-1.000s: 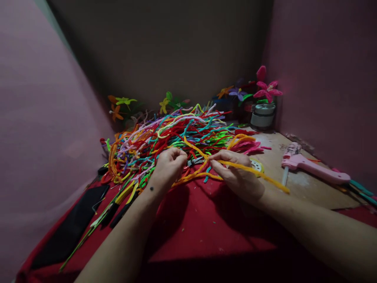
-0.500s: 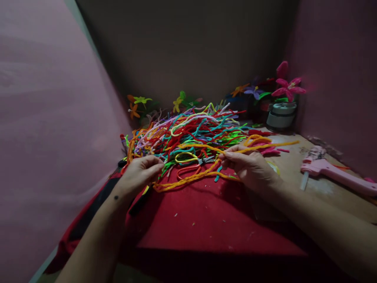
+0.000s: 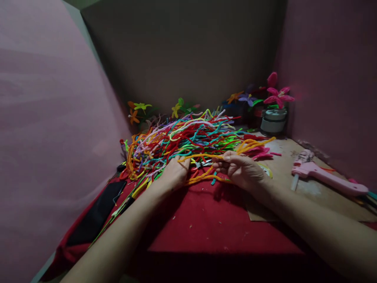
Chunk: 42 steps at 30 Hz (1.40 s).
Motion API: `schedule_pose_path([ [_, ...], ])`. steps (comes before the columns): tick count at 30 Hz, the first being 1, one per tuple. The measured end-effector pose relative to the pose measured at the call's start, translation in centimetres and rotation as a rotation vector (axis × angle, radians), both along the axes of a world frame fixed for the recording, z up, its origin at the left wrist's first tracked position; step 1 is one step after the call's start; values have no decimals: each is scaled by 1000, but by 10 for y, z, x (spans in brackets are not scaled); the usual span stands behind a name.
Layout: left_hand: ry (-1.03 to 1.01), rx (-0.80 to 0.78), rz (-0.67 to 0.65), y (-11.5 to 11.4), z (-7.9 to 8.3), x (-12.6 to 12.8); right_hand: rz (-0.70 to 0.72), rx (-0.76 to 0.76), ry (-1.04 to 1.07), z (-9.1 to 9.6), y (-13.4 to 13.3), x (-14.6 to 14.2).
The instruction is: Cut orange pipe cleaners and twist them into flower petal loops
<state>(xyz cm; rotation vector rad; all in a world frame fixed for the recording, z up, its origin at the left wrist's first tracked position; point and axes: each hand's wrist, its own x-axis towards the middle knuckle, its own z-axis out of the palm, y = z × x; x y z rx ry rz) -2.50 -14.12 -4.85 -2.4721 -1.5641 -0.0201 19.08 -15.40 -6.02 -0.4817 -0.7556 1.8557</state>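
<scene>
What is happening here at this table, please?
A person's right hand pinches an orange fuzzy strand, which stretches across to the left hand; whether that hand grips it is hard to tell. Beyond the hands lies a pile of many-coloured strands. A pink glue gun lies on a brown board to the right.

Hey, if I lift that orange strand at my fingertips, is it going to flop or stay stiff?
The orange strand probably holds its shape fairly well, since it runs toward the left hand with little sag. It's likely light, as the right hand needs only a fingertip pinch.
</scene>
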Motion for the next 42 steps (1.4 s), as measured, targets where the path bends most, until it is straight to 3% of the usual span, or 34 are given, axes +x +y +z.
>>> schedule_pose_path([
  [3, 145, 114, -40, -1, 5, -1, 10, 17, 24, 0, 1, 2],
  [6, 261, 243, 26, -5, 13, -1, 12, 43, 39, 0, 2, 3],
  [12, 326, 415, 41, -8, 34, 0, 22, 32, 63, 4, -1, 3],
  [15, 327, 355, 60, -12, 43, -4, -9, 17, 86, 6, -1, 3],
  [19, 302, 63, 22, -21, 49, -8, -83, -24, 122, 11, 3, 6],
  [21, 302, 13, 68, -26, 48, -6, -120, -36, 145, 13, 5, 8],
  [24, 337, 30, 139, -34, 46, 0, -159, -54, 158, 15, 9, 11],
  [32, 335, 142, 6, -67, 46, 9, -265, -28, 37, 10, 13, 8],
  [38, 355, 285, 71, -66, 43, 14, -276, 178, -83, 8, 4, 0],
  [42, 360, 307, 79, -62, 38, 21, -295, 215, -134, 9, -2, -3],
])
